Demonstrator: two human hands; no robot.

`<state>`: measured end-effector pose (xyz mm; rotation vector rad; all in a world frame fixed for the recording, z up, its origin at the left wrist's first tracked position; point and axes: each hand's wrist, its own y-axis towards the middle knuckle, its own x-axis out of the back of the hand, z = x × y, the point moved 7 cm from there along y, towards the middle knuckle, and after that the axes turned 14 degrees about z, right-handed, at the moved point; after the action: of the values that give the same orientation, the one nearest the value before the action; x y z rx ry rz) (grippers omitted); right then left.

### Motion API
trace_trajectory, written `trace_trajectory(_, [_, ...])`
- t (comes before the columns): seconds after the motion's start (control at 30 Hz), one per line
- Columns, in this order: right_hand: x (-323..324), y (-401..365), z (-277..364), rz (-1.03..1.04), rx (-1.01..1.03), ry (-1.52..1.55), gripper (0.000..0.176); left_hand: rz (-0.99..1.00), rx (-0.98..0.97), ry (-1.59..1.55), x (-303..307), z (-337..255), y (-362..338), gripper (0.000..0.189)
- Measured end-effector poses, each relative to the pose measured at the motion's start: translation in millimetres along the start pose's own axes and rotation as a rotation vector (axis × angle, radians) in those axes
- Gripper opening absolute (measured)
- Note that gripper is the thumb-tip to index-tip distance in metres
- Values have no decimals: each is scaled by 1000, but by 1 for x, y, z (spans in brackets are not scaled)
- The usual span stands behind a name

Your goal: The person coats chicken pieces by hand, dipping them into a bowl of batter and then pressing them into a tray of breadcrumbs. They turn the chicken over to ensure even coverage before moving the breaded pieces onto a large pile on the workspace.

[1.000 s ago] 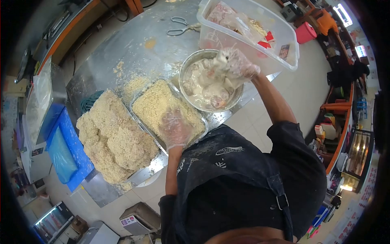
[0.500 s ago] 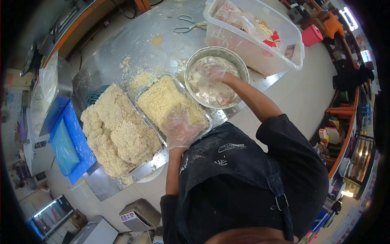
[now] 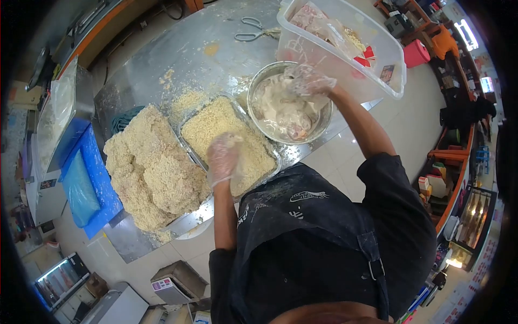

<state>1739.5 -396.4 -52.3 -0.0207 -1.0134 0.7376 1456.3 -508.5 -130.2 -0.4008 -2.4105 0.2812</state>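
Observation:
My left hand, in a clear plastic glove, is over the left part of a metal tray of pale breadcrumbs. Its fingers look curled, with some crumbs at their tips. My right hand, also gloved and wet with batter, is raised at the far right rim of a round metal bowl. The fingers are apart, pointing left, with nothing visible in them. Inside the bowl, pieces of raw meat lie in milky batter.
A big heap of crumb-coated pieces stands left of the tray. Behind the bowl is a clear plastic bin with bagged food. Scissors and scattered crumbs lie on the metal table. A blue bag is at far left.
My right hand has come up out of the batter and moved right to the bowl's rim. My left hand has moved left, its fingers curling from flat on the crumbs.

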Motion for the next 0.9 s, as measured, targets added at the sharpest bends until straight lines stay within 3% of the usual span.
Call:
trace_trajectory(0.1, [28,-36,37,-121,218,-304,37,-57,25,-248,25,19,-2,33])
trace_trajectory(0.13, [33,-44,32,-166,220,-58,36,-63,27,-357,30,22,-3,33])
trace_trajectory(0.17, [37,-52,26,-214,217,188,36,-58,71,-303,34,23,-4,33])
trace_trajectory(0.23, [36,-54,19,-236,187,314,35,-45,147,-193,43,17,-2,33])
trace_trajectory(0.3, [21,-47,17,-176,132,83,35,-37,128,-33,41,19,-2,40])
trace_trajectory(0.37, [11,-57,11,-274,195,383,34,-56,110,193,38,11,-4,51])
trace_trajectory(0.43, [4,-58,24,-172,196,376,36,-85,118,496,25,-6,-18,66])
trace_trajectory(0.57, [-35,-46,-21,-222,245,412,43,66,247,490,-20,14,-34,96])
trace_trajectory(0.67, [-13,-28,30,-124,238,314,47,120,288,526,-41,15,-53,108])
trace_trajectory(0.77, [9,-15,87,-251,455,-33,42,96,278,396,-40,19,-56,114])
trace_trajectory(0.83, [11,-16,151,-436,678,-485,38,69,341,288,-28,9,-57,117])
trace_trajectory(0.9, [-42,8,175,-684,501,-1411,31,87,334,432,-34,11,-48,116])
